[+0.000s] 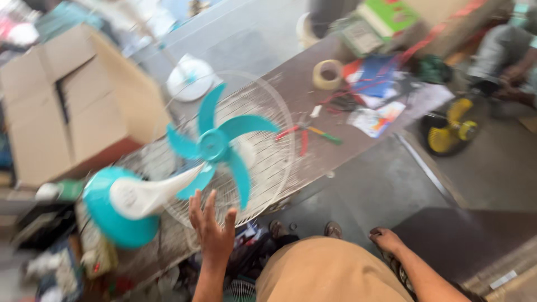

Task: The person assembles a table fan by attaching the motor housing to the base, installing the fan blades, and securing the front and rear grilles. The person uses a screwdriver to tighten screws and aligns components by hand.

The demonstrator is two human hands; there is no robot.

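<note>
Centrally, a table fan (184, 168) lies on its side across the workbench (335, 151), its teal blades (215, 144) exposed against the white rear wire guard (268, 156) and its teal-and-white base (120, 204) pointing toward the lower left. Left hand (212, 226): raised just below the blades, fingers spread and empty, close to the guard's lower rim but not visibly touching it. Right hand (386, 239): lowered beside the tan-clad knee, fingers loosely curled, holding nothing. On the bench beyond the fan lie red-handled pliers (299, 134), a roll of tape (327, 74) and scattered papers (375, 114). Cardboard boxes (72, 100) stand at upper left. A yellow-bladed fan (450, 131) sits on the floor at right, near another person's arm (517, 72). Motion blur softens all detail.
</note>
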